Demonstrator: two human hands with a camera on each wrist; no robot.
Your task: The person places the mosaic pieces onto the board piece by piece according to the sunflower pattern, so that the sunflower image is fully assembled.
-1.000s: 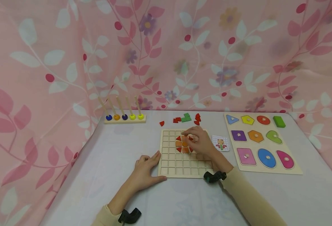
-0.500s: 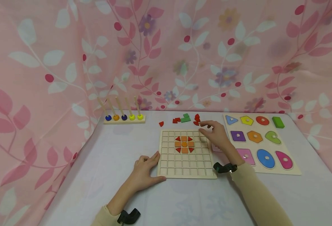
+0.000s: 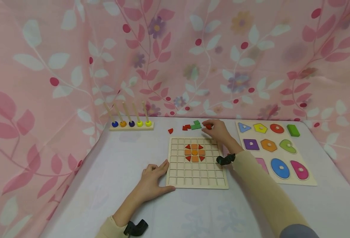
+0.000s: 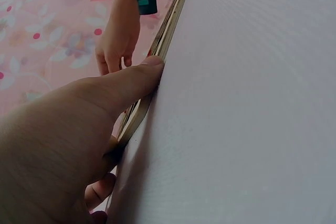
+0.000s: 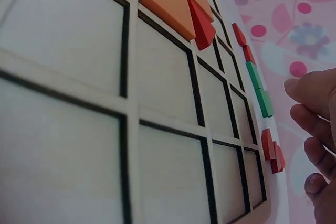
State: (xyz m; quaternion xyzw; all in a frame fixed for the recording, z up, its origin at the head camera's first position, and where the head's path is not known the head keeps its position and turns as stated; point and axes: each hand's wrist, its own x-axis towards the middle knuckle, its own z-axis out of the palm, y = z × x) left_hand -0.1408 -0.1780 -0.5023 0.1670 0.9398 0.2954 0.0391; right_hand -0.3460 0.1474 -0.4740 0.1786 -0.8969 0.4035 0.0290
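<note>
A square wooden grid board [image 3: 197,173] lies in front of me. Near its back, orange squares surround an orange round piece [image 3: 194,152], with red fan-shaped pieces at the diagonals. My left hand [image 3: 152,181] rests at the board's front left corner, index finger along the left side and thumb at the front edge. Behind the board, my right hand [image 3: 217,130] reaches over several red pieces [image 3: 208,126], thumb and index finger spread around them. In the right wrist view those red pieces [image 5: 272,150] lie on the table, apart from the loosely bent fingers of that hand [image 5: 317,129].
Green pieces [image 3: 196,125], small red pieces [image 3: 186,127] and a lone red piece [image 3: 170,131] lie behind the board. A peg stand with rings [image 3: 131,128] is at back left. Right stand a shape puzzle [image 3: 277,155] and a green block [image 3: 293,130]. My right arm partly hides a card.
My right hand has left the orange pieces on the board, swung back and right, then come left over the red pieces. The left hand has stayed at the board's corner.
</note>
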